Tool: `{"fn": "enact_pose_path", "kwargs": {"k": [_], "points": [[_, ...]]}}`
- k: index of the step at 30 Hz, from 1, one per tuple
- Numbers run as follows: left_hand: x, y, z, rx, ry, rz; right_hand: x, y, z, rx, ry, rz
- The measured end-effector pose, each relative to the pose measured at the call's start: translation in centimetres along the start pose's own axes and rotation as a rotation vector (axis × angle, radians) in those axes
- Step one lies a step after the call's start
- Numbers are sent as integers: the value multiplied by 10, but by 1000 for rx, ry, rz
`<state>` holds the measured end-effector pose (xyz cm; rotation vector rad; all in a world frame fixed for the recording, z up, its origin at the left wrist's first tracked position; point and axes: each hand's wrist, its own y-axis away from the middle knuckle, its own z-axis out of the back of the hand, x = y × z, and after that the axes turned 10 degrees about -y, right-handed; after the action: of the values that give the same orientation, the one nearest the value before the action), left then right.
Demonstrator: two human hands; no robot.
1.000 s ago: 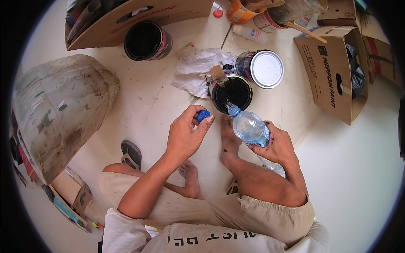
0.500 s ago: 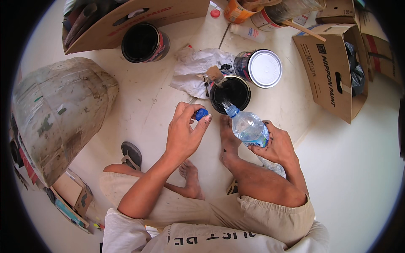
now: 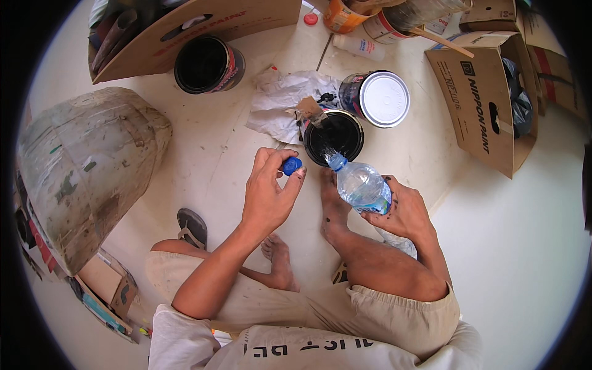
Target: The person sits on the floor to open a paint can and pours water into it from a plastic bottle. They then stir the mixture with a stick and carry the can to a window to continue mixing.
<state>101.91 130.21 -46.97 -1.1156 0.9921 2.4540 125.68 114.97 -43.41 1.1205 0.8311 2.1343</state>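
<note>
Bottle (image 3: 361, 184), tilted, is gripped by the right hand (image 3: 401, 211), pouring clear liquid (image 3: 331, 154) into an open can (image 3: 340, 134) ahead and left of that hand. The left hand (image 3: 270, 190) pinches a blue cap (image 3: 291, 165). Farther ahead of the right hand stands a lidded can (image 3: 383, 99).

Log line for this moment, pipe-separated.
left hand: holds blue cap | right hand: holds clear bottle, tilted | liquid: pouring into open can | lidded can: beside it

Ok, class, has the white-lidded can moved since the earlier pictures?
No, neither way: the white-lidded can keeps its place against the dark floor seam.
</note>
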Motion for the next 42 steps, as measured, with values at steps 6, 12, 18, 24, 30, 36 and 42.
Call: {"fn": "enact_pose_path", "kwargs": {"k": [6, 12, 18, 24, 30, 36, 42], "points": [[2, -1, -3, -15, 2, -16, 1, 0, 1, 4, -5, -19], [3, -2, -6, -29, 23, -43, 2, 1, 0, -12, -44, -19], [-1, -1, -9, -17, 58, -92, 0, 2, -2, -10, -66, -36], [-15, -1, -19, 27, 107, -115, -11, 1, -10, -86, -99, 48], [-34, -7, -28, 78, 136, -85, -20, 2, -14, -143, -113, 195], [-54, -8, -22, 123, 32, -280, -33, 7, -10, -200, -79, 313], [-87, -18, -29, 167, -2, -765, -65, 10, 10, -347, -275, 463]]}}
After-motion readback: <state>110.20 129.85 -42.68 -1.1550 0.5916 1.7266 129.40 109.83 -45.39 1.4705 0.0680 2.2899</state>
